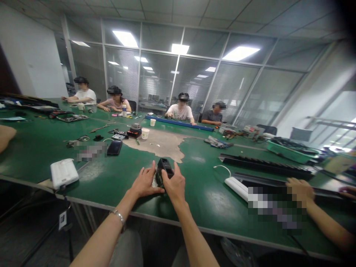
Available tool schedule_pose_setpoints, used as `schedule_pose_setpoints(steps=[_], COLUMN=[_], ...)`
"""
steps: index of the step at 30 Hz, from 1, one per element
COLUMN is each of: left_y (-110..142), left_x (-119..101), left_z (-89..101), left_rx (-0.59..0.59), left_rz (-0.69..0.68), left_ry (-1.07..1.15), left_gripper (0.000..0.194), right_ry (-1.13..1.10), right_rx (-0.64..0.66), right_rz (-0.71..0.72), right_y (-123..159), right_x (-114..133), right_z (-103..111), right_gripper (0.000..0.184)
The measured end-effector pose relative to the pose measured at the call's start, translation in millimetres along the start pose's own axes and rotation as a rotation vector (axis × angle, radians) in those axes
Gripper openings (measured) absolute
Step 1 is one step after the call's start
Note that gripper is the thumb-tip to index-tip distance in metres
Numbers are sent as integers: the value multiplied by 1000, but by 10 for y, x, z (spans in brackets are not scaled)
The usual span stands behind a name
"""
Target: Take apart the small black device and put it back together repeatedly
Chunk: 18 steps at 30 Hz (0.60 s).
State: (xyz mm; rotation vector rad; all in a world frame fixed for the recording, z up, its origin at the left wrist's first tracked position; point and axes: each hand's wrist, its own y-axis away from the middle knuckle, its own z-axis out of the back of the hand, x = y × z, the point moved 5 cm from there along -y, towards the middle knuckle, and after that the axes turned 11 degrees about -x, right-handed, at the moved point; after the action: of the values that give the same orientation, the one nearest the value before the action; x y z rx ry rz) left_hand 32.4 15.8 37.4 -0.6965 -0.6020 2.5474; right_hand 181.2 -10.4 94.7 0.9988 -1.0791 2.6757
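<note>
A small black boxy device (165,164) stands on the green table in front of me; its exact kind is not clear. My right hand (175,182) grips its near right side, thumb on top and index finger stretched along the edge. Beside its left side is my left hand (143,182), fingers extended and apart, thumb pointing to the device's base. A whitish patch shows between that hand and the device, too small to name. The lower part of the device is partly hidden by my hands.
On the left lie a white box-shaped device (64,172) and a phone (114,147). Paper cups (145,133) stand beyond. To the right are a white power strip (236,188), black rails (264,165), a green basket (292,150) and a co-worker's hand (300,191). Several people sit opposite.
</note>
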Motion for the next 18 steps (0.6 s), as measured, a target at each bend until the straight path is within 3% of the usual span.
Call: schedule_pose_setpoints(steps=[4, 10, 18], left_y=[-10, -6, -2], left_x=[0, -8, -72], left_z=[0, 0, 40], left_rx=[2, 18, 37], left_rz=[13, 8, -8], left_ry=[-14, -17, -15], left_gripper=[124, 122, 114], right_ry=[-4, 87, 85], right_rx=[-82, -58, -145], right_rz=[-18, -47, 33], right_y=[-80, 18, 201], right_x=[-246, -633, -741], right_z=[134, 132, 32], right_gripper=[66, 68, 75])
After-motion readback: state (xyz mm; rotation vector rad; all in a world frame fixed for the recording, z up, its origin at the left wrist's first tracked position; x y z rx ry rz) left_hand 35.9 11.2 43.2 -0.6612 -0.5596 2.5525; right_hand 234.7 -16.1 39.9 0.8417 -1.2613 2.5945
